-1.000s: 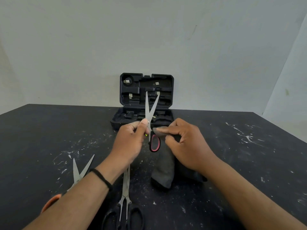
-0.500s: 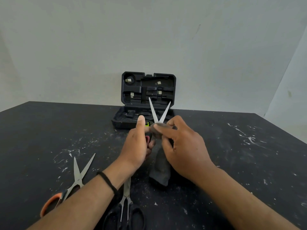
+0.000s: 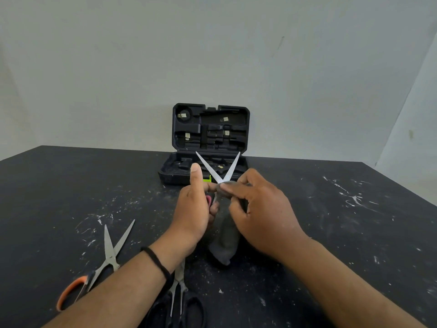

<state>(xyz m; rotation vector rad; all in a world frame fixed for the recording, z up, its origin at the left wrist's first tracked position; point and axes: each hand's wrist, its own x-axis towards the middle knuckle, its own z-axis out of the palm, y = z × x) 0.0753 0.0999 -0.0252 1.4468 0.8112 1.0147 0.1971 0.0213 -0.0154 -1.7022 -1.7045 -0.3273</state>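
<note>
Blades of the red-handled scissors [image 3: 208, 167] have spread from a narrow V a second ago into a wide one, and the pair has tipped so that the tips now sit lower against the open case behind. The left hand [image 3: 192, 211] grips the scissors by the handles, fingers curled round them and the thumb standing straight up; only a sliver of red handle shows past the palm. The scissors are held up off the table [image 3: 71, 185], in front of the person and near the middle of the view, with both tips pointing up and away.

The right hand [image 3: 262, 214] pinches a grey cloth [image 3: 225, 242] between thumb and fingertips right at the point where the two blades cross (the pivot itself is hidden under the cloth). The rest of the cloth hangs down from that hand, and its lower end rests on the table between the two forearms.

A black tool case [image 3: 210, 129] stands open at the far side of the table, its lid upright, with something lime green [image 3: 207, 178] in its lower half. Orange-handled scissors [image 3: 110, 254] lie open to the left, and black-handled scissors [image 3: 177, 287] lie partly under the left forearm, which wears a black wristband [image 3: 156, 260].
</note>
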